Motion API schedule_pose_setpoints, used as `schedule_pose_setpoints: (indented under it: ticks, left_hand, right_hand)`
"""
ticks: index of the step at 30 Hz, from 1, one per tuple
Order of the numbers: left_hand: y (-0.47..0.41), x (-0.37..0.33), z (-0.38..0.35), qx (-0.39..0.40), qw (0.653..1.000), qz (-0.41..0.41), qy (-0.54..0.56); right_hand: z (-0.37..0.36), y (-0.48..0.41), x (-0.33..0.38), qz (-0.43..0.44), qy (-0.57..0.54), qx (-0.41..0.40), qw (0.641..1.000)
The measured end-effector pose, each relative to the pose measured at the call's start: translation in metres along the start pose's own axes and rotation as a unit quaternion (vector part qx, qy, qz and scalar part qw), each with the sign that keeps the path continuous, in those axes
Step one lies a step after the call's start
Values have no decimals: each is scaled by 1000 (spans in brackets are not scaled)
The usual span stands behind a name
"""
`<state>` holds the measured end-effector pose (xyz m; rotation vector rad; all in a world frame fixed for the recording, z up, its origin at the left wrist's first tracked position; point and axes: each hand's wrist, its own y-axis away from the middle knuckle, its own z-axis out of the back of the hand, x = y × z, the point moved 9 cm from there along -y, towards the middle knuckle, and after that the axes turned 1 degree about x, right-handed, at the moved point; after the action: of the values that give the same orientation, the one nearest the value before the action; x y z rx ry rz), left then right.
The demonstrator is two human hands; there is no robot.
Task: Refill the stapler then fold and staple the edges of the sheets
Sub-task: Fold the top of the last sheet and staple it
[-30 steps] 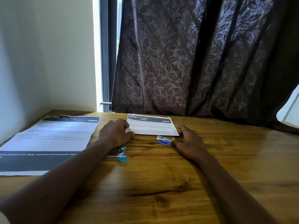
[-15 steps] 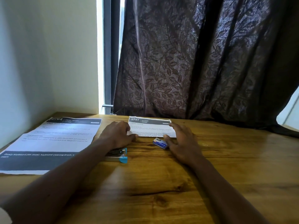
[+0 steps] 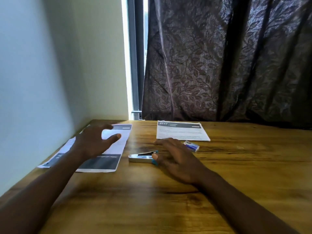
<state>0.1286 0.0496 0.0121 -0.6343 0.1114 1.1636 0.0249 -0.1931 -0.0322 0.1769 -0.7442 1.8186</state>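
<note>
In the middle of the frame, a little below the centre, the stapler [image 3: 141, 157] is lying on the wooden table [image 3: 168, 200], with its silver body pointing left and its blue end facing the right hand [image 3: 177, 159]. This hand is resting with its fingers spread flat on the wood. Only the thumb is touching the blue end, and nothing is being gripped. The left hand [image 3: 92, 142], at the centre left, is hovering open above the large sheet [image 3: 101, 163] and is holding nothing.

I am judging that the refill is the step in hand. To do it well, one hand should be holding the base level while the other is lifting the top fully. The strip should then be going in with its legs down (not sideways).

The box of staples [image 3: 191, 146] is lying just right of the right hand, beside the near edge of the smaller sheets [image 3: 180, 132]. It is looking closed, so its contents are not showing. The stapler's dark upper arm is standing slightly raised, but I cannot tell whether any staples are inside.
</note>
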Motion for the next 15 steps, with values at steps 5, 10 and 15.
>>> schedule_pose_setpoints:
  ticks: [5,10,15]
  left_hand:
    - [-10,55,3,18,994,85,-63]
    - [-14,75,-19,75,982,136,-105]
    - [-16,83,-35,125,982,136,-47]
  right_hand:
    - [-5,-1,-2,-2,14,24,1000]
    - [-4,-2,-9,-16,8,16,1000]
    - [-5,-2,-6,-8,16,16,1000]
